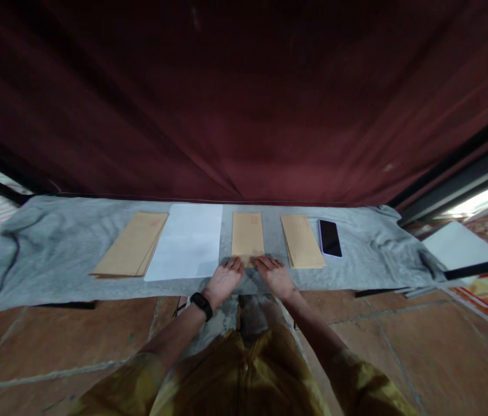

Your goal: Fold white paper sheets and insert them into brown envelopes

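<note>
A brown envelope (248, 234) lies lengthwise on the grey cloth (53, 248) straight in front of me. My left hand (224, 278), with a black band on its wrist, lies flat with its fingertips on the envelope's near left corner. My right hand (275, 275) lies flat too, its fingers on the near right corner. Neither hand grips anything.
A white sheet (189, 241) and a stack of brown envelopes (133, 251) lie to the left. Another stack of envelopes (301, 241) and a black phone (329, 237) lie to the right. A dark red curtain (244, 98) hangs behind. Tiled floor lies below the cloth's near edge.
</note>
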`<state>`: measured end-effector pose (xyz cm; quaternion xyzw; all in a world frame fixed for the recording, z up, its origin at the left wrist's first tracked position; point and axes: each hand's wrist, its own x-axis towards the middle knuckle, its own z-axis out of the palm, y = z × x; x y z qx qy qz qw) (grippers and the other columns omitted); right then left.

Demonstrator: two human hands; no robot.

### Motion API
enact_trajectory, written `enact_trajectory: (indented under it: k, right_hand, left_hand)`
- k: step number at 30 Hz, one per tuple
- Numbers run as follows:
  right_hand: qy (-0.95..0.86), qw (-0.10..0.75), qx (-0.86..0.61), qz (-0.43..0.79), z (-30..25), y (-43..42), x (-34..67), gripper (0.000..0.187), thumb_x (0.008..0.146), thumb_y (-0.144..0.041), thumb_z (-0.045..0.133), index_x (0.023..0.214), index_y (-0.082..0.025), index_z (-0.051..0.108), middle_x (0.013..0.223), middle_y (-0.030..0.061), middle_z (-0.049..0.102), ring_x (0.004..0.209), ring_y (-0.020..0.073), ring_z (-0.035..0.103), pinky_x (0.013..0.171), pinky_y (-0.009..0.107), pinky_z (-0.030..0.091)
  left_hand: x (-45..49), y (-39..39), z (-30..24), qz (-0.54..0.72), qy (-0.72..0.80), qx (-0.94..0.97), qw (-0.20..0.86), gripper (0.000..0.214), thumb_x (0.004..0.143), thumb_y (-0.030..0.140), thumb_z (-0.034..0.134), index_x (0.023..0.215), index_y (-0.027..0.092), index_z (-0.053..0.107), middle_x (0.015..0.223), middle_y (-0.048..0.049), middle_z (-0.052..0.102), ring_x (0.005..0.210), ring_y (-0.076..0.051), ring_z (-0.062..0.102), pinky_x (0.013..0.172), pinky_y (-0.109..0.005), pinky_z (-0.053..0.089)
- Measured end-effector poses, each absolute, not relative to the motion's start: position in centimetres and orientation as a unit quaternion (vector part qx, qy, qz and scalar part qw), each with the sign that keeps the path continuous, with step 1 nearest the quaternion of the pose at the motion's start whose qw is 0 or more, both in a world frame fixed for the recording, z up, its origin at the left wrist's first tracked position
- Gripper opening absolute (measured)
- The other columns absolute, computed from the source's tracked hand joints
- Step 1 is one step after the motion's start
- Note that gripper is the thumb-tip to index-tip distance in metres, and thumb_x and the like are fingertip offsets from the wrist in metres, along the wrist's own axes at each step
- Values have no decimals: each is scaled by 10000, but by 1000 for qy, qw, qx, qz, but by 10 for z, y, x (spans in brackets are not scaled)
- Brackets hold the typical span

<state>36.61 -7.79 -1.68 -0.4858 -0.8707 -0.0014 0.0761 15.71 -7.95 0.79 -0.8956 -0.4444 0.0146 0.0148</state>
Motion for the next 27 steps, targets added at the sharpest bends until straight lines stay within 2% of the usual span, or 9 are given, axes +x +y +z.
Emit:
enact_trajectory:
  k: [5, 8, 12, 17, 23, 27]
  right_hand:
    - [-854, 98, -511, -4, -20, -69, 363, 433, 967, -120, 492, 1378, -226, 580, 1367, 89, 635, 1176, 228, 621, 984, 371, 496]
    - [-850, 157, -502, -14, -31, -74, 360, 446, 964, -120, 494, 1395, -206, 572, 1422, 93, 595, 1283, 240, 559, 1080, 407, 447]
    - [-856, 220, -468, 3, -45, -88, 354, 407, 1002, -213, 470, 1393, -178, 575, 1458, 85, 566, 1367, 223, 492, 1155, 414, 403]
    - [-852, 222, -473, 32, -47, -96, 347, 435, 1017, -274, 449, 1413, -130, 553, 1452, 95, 572, 1357, 216, 511, 1164, 392, 407]
    - [-835, 225, -502, 26, -45, -97, 344, 438, 1019, -268, 435, 1429, -154, 541, 1462, 82, 564, 1355, 210, 518, 1171, 398, 389]
    - [-829, 219, -515, 23, -46, -99, 343, 437, 1024, -269, 427, 1430, -151, 541, 1459, 92, 566, 1358, 204, 512, 1173, 398, 370]
  left_hand:
    - [160, -68, 6, 8, -455, -890, 12, 314, 916, 26, 469, 1163, 107, 645, 1226, -173, 664, 1194, -267, 616, 911, -392, 547]
    - [162, -72, -6, -21, -463, -886, 18, 382, 906, 13, 441, 1232, 93, 623, 1301, -192, 641, 1266, -263, 584, 1015, -407, 507]
    - [159, -82, -27, -61, -474, -878, 24, 505, 889, 3, 391, 1365, 78, 542, 1427, -195, 571, 1380, -251, 494, 1124, -423, 433]
    - [151, -91, -40, -120, -446, -887, -2, 533, 939, 76, 367, 1466, 107, 436, 1527, -156, 482, 1444, -216, 413, 1195, -433, 362]
    - [153, -93, -39, -144, -436, -888, -12, 508, 1012, 314, 428, 1474, 104, 427, 1552, -153, 449, 1464, -225, 381, 1206, -426, 343]
    - [163, -100, -37, -132, -464, -876, 4, 503, 1016, 321, 408, 1462, 89, 445, 1538, -171, 463, 1460, -250, 388, 1209, -450, 325]
